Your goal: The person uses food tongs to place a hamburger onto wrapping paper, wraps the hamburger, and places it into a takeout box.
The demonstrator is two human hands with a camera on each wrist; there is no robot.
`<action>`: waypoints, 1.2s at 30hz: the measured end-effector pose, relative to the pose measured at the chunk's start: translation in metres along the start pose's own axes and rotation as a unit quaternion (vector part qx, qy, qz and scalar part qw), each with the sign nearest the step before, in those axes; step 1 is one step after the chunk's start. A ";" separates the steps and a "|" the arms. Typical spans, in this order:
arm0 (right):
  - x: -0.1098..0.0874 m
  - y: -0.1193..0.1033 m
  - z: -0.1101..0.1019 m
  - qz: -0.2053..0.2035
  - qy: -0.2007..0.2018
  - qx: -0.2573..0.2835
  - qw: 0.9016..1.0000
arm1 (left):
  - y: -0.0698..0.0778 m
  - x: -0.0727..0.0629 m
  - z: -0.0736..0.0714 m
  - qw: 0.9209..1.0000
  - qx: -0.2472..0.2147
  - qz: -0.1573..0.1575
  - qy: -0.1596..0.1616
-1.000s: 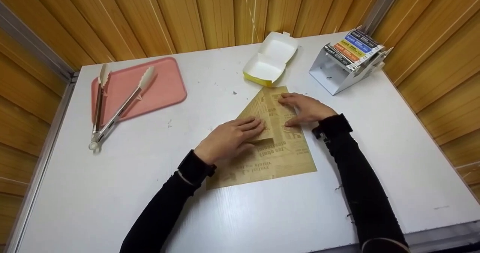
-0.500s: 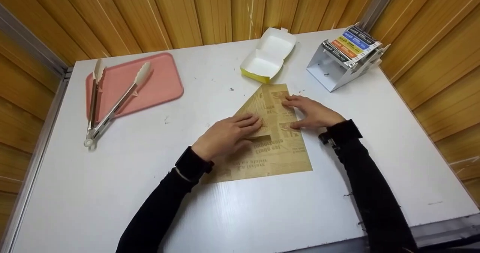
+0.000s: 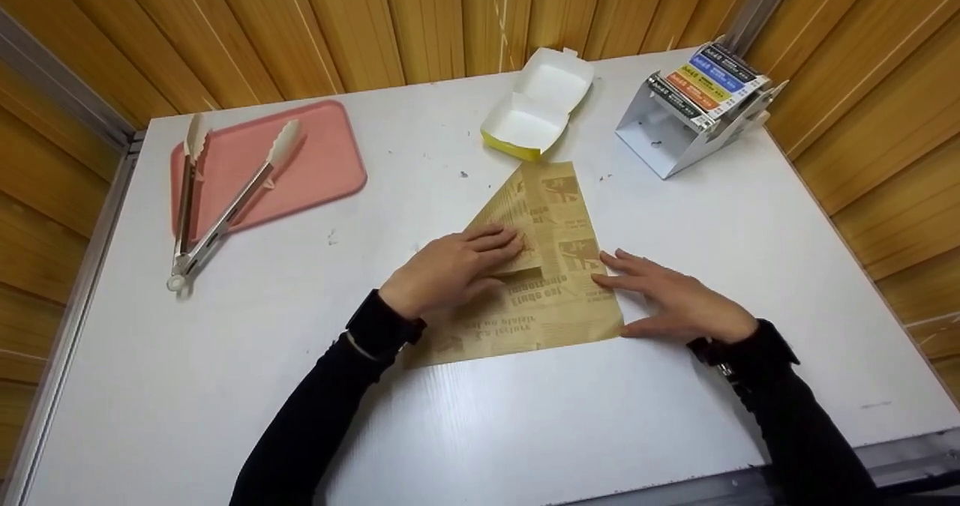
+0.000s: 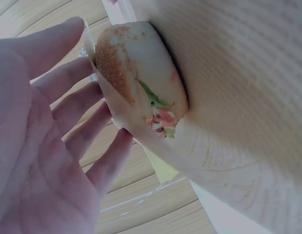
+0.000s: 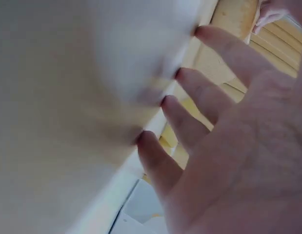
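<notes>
A sheet of brown printed wrapping paper (image 3: 566, 311) lies on the white table, its left part folded over toward the middle. My left hand (image 3: 454, 270) rests on the fold with its fingers extended. In the left wrist view a filled bread roll (image 4: 151, 73), with green and red filling showing, sits under the fold beside the fingertips; the head view hides it. At the sheet's right edge, my right hand (image 3: 667, 296) has its fingers spread, touching near the lower right corner. The right wrist view shows its fingertips (image 5: 151, 139) down on the surface.
An open white and yellow food carton (image 3: 536, 112) stands just behind the paper. Metal tongs (image 3: 231, 212) lie spread across a pink tray (image 3: 330, 165) at the left. A white rack (image 3: 667, 157) with several coloured label rolls stands at the back right.
My right hand has slid from the sheet's upper right part down toward its lower right corner. The left hand has stayed on the fold.
</notes>
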State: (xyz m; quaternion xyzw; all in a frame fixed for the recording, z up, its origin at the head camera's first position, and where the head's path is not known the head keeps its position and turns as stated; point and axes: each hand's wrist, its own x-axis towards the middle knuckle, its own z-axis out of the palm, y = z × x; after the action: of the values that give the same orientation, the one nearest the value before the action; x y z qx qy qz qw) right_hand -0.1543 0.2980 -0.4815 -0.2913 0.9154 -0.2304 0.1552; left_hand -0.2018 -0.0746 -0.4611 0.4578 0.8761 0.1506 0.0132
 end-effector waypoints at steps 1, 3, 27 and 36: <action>0.001 0.001 -0.001 -0.009 0.008 -0.004 1.000 | 0.000 0.000 -0.001 1.000 0.000 -0.001 -0.001; 0.003 0.004 -0.003 -0.028 0.024 -0.014 0.999 | 0.000 0.000 -0.001 1.000 0.000 -0.003 -0.004; 0.027 0.017 -0.023 -0.007 0.011 -0.030 0.999 | 0.001 0.007 0.001 1.000 -0.002 -0.005 -0.003; 0.056 0.003 -0.016 -0.072 0.077 -0.029 0.994 | -0.002 0.003 0.002 1.000 -0.011 -0.008 -0.004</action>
State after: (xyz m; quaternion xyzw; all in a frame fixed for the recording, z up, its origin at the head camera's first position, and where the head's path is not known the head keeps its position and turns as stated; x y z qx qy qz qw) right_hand -0.2065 0.2716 -0.4779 -0.3423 0.9075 -0.2363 0.0587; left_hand -0.2048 -0.0729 -0.4628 0.4510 0.8781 0.1579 0.0231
